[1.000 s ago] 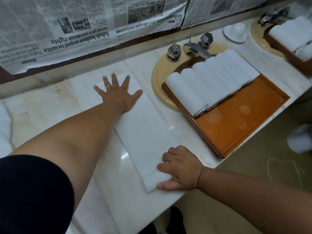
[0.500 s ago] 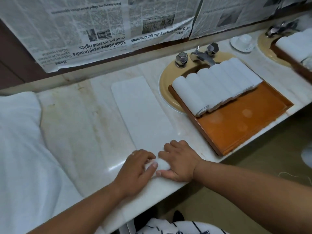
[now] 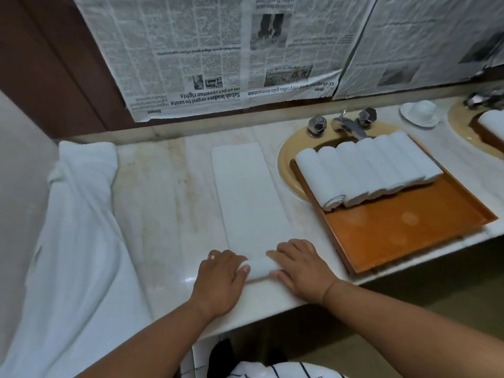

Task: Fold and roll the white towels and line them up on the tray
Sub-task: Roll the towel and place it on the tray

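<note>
Clearly, the left hand and the right hand lay side by side, fingers curled over a small tight roll at the near end of the folded towel. From there its flat strip ran toward 12 o'clock on the counter. At 2 o'clock the tray held a row of rolled towels. The rolling seemed hardly begun. The next move would call for pushing evenly forward with both hands.

Single head view: wide-angle, close above counter, facing forward and down.
</note>
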